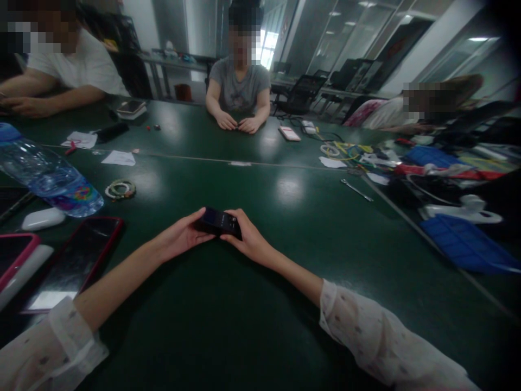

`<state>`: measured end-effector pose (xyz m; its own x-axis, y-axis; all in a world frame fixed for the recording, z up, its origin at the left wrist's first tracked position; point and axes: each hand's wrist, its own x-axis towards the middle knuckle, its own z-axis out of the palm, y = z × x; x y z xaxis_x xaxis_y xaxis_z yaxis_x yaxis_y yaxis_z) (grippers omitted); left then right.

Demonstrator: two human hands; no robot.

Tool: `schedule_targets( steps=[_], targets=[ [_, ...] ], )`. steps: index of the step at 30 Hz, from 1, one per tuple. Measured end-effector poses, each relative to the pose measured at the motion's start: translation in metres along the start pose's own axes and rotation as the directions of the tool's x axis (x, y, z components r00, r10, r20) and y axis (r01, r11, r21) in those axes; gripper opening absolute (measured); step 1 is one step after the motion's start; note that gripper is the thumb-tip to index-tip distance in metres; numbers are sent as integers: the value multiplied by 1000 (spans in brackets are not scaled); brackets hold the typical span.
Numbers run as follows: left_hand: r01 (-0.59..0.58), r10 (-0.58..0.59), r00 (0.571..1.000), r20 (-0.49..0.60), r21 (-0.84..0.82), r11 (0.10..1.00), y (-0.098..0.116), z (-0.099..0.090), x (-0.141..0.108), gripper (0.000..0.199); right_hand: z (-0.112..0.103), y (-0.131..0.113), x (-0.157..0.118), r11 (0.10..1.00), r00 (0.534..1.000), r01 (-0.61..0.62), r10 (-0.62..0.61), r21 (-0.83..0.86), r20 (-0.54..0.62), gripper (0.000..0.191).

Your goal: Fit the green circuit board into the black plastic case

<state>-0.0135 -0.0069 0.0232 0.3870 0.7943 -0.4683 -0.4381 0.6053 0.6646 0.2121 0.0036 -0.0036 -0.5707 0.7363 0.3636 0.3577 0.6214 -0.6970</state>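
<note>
Between my two hands is a small black box-shaped device (220, 220), with a dark screen-like part on its left and small pale marks or buttons on its right. My left hand (183, 237) grips its left end, thumb along the upper edge and fingers underneath. The right end is held by my right hand (247, 231), closed around it with the fingers partly hidden. The device is tilted slightly, just over the green table (260, 304) or resting on it; I cannot tell which. What exactly it is does not show.
To my left are a water bottle (52, 179), a red-edged phone (79, 258), a white case (43, 218) and bracelets (120, 189). A wrench (356, 190), tangled cables (350, 152) and a blue tray (468, 244) lie rightward. Several people sit around the table.
</note>
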Motion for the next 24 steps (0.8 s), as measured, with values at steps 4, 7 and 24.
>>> schedule_targets(
  steps=[4,7,24],
  targets=[
    [53,-52,999,16,-89,995,2,-1,2,41,1,0,0,1000,1000,-17,17,16,-8,54],
    [64,-65,998,-5,-102,993,1,0,3,38,0,-2,0,1000,1000,-19,19,26,-11,53],
    [34,-32,999,28,-82,996,-4,-8,7,36,-4,-8,-4,999,990,-19,25,48,-140,50]
  ],
)
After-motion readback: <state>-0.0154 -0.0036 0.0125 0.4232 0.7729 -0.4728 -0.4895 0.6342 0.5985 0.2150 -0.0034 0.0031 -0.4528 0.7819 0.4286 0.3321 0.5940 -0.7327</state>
